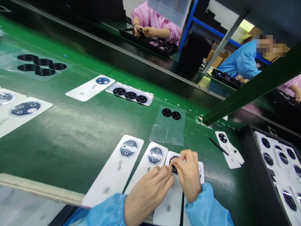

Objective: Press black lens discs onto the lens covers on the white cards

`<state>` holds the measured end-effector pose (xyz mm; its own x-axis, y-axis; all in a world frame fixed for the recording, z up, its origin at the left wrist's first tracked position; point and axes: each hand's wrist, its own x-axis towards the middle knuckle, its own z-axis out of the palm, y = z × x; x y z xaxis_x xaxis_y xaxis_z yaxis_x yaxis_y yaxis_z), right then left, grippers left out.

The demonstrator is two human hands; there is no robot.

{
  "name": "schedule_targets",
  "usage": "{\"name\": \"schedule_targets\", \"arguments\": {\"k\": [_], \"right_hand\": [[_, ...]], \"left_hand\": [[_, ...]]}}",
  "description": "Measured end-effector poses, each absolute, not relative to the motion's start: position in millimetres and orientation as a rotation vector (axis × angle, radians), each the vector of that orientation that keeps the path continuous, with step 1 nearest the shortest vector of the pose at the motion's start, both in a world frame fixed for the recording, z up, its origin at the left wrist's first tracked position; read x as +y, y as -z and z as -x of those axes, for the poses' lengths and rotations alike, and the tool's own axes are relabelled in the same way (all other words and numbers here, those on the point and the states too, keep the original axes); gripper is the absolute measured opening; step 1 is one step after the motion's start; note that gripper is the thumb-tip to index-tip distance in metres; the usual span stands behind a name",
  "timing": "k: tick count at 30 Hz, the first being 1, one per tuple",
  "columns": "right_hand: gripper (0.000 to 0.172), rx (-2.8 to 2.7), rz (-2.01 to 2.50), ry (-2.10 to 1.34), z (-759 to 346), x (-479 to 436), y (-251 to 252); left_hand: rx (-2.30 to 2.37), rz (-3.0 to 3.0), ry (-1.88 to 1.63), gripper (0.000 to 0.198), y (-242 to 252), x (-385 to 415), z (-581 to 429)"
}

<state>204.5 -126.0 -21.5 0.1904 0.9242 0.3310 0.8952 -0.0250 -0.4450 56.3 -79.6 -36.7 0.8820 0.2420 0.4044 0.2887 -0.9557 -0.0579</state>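
Both my hands meet over a white phone back cover (171, 201) near the front edge of the green belt. My left hand (147, 194) lies on the cover with fingers pressed together against a black camera lens piece (174, 169). My right hand (188, 177) pinches the same black piece from the right, fingers curled. Two more white covers (115, 172) (145, 171) with octagonal camera plates lie just left of my hands.
A clear film (168, 127) bearing two black lens pieces lies beyond my hands, and another strip (130, 93) with three further back. A black tray (277, 169) of covers stands at the right. Black tweezers (218, 146) rest on the belt. Other workers sit across the line.
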Motion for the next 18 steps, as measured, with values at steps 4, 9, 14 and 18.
{"name": "schedule_targets", "arguments": {"k": [4,9,14,18], "right_hand": [[0.02,-1.566,1.87,-0.29,-216.7,-121.4,13.7],[0.014,-1.08,1.799,-0.663,-232.6,-127.7,-6.2],[0.023,-0.906,1.677,-0.993,-228.6,-147.9,-8.4],[0.02,-0.777,1.612,-1.105,-216.9,-153.5,-10.1]], "left_hand": [[-0.415,2.937,0.58,0.023,34.9,-78.7,-57.3],[-0.399,2.991,0.608,0.029,23.7,-76.6,-48.2],[-0.359,3.042,0.745,0.036,13.5,-70.3,-16.3],[-0.479,3.007,0.764,0.035,16.7,-59.1,-0.4]]}}
